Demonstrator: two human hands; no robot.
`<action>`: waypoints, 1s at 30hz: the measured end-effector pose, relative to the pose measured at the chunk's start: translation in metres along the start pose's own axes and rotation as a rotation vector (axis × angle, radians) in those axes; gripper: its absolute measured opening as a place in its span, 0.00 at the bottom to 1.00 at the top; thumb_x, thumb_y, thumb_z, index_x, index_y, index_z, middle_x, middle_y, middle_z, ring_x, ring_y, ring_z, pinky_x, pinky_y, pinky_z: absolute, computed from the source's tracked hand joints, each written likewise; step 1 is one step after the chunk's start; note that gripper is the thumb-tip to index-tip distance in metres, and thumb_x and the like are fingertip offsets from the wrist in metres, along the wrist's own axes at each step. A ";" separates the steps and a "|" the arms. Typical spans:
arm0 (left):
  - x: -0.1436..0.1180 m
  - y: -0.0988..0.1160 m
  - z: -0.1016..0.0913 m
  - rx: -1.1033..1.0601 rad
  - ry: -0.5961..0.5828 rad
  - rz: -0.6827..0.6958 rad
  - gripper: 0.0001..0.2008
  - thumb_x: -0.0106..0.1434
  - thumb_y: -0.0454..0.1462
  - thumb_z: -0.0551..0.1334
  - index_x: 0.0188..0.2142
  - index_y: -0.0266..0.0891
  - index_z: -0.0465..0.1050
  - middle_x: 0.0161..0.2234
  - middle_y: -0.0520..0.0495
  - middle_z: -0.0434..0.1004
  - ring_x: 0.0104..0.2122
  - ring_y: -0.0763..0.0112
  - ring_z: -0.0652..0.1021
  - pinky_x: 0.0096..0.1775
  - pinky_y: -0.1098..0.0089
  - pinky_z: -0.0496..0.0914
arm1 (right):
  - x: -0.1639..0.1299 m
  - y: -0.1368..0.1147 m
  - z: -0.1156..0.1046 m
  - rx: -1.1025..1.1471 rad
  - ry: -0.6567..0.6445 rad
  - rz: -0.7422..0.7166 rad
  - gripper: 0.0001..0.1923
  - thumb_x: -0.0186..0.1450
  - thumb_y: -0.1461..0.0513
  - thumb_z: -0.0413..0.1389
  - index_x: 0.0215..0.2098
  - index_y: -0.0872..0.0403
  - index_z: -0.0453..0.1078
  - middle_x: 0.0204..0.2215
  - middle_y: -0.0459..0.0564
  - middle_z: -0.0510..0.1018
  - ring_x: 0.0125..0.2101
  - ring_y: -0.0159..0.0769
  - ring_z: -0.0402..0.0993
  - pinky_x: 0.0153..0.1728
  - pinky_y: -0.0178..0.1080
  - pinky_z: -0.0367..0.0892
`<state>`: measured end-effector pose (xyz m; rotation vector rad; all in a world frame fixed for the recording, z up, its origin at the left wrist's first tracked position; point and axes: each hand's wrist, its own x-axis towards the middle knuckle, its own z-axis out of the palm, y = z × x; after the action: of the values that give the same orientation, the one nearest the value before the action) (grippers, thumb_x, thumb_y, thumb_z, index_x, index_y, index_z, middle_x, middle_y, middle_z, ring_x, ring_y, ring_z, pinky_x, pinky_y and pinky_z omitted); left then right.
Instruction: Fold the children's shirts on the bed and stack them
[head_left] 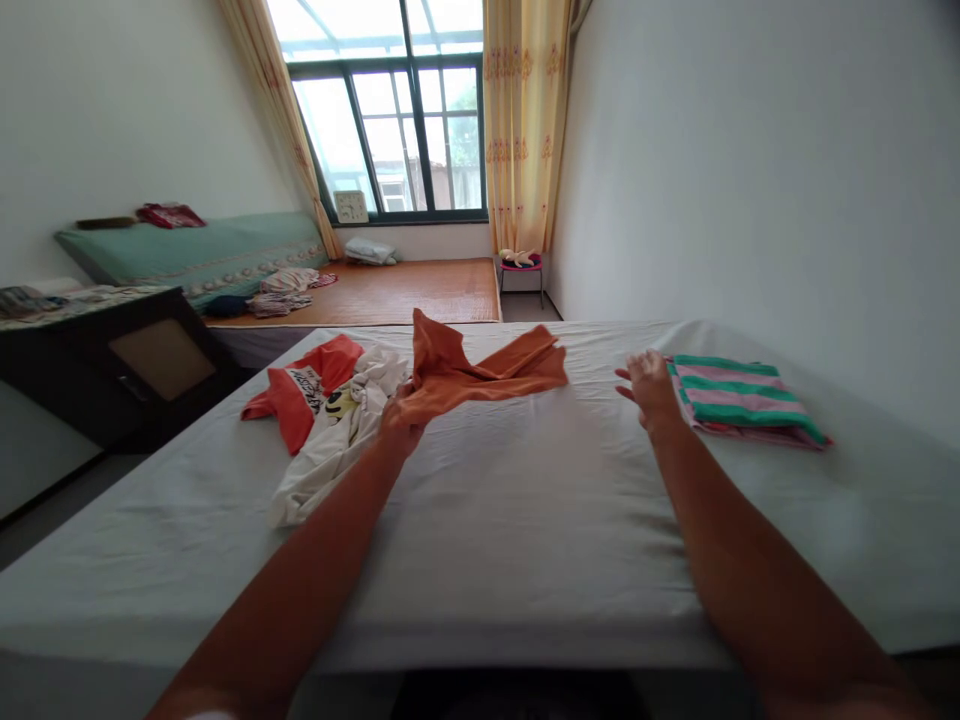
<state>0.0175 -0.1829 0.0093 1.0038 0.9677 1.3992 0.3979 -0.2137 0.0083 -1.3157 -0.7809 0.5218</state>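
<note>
Fingers of my left hand (403,415) were pinched on the orange garment (480,372), which lay crumpled mid-bed on the white sheet (525,500). My right hand (649,388) hovered with fingers spread, just beside the folded striped cloth (739,400). I saw a white-and-red shirt (330,420) heaped at left.

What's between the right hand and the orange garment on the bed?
Nothing visible. The right hand hovers open over bare sheet; the orange garment, gripped by the left hand, lies across open sheet from it. The folded striped stack sits on the hand's other side.
</note>
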 end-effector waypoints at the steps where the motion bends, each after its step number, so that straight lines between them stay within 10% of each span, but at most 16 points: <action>1: 0.002 -0.001 -0.004 0.017 -0.016 -0.035 0.10 0.58 0.44 0.60 0.36 0.40 0.70 0.30 0.49 0.75 0.27 0.72 0.75 0.28 0.72 0.70 | 0.003 0.005 -0.002 -0.002 0.001 0.020 0.21 0.61 0.56 0.55 0.52 0.48 0.63 0.57 0.54 0.67 0.34 0.29 0.76 0.23 0.28 0.68; 6: 0.005 -0.010 -0.011 0.210 0.001 -0.039 0.26 0.58 0.48 0.64 0.53 0.41 0.64 0.46 0.42 0.75 0.39 0.67 0.78 0.38 0.67 0.73 | -0.014 0.018 0.013 -0.144 -0.305 -0.061 0.17 0.59 0.57 0.57 0.46 0.52 0.68 0.49 0.52 0.74 0.31 0.30 0.76 0.26 0.31 0.70; 11: 0.003 -0.013 -0.010 0.928 0.077 0.471 0.25 0.60 0.47 0.63 0.54 0.42 0.68 0.57 0.37 0.65 0.58 0.53 0.65 0.57 0.54 0.62 | -0.038 0.025 0.030 -0.376 -0.470 -0.271 0.15 0.56 0.62 0.60 0.42 0.49 0.73 0.42 0.48 0.79 0.29 0.32 0.75 0.40 0.40 0.71; 17: -0.012 -0.023 0.002 1.435 -0.403 0.655 0.26 0.61 0.48 0.62 0.59 0.52 0.66 0.57 0.45 0.68 0.60 0.52 0.62 0.59 0.50 0.55 | -0.045 0.031 0.033 -0.524 -0.624 -0.358 0.11 0.59 0.64 0.56 0.40 0.50 0.74 0.38 0.49 0.81 0.29 0.35 0.76 0.39 0.41 0.70; 21: -0.014 -0.022 0.005 1.585 -0.377 0.592 0.18 0.64 0.40 0.57 0.54 0.51 0.71 0.44 0.45 0.75 0.50 0.57 0.70 0.54 0.55 0.60 | -0.047 0.031 0.034 -0.593 -0.656 -0.394 0.12 0.60 0.64 0.54 0.41 0.51 0.74 0.39 0.48 0.81 0.29 0.34 0.77 0.38 0.39 0.70; 25: -0.007 -0.013 0.000 1.442 -0.306 0.530 0.11 0.61 0.38 0.57 0.39 0.44 0.78 0.37 0.46 0.76 0.42 0.61 0.73 0.46 0.63 0.66 | -0.048 0.032 0.035 -0.632 -0.672 -0.420 0.12 0.61 0.64 0.53 0.43 0.51 0.73 0.40 0.48 0.81 0.30 0.33 0.77 0.39 0.38 0.71; 30: -0.002 -0.006 -0.008 0.580 -0.341 0.263 0.12 0.60 0.42 0.58 0.34 0.37 0.75 0.26 0.51 0.72 0.26 0.72 0.71 0.32 0.71 0.68 | -0.046 0.037 0.035 -0.613 -0.674 -0.432 0.13 0.62 0.64 0.53 0.44 0.50 0.72 0.41 0.48 0.81 0.33 0.34 0.78 0.40 0.38 0.71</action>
<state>0.0115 -0.1847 0.0012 1.7931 1.0278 1.1122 0.3453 -0.2172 -0.0351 -1.4650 -1.8482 0.3823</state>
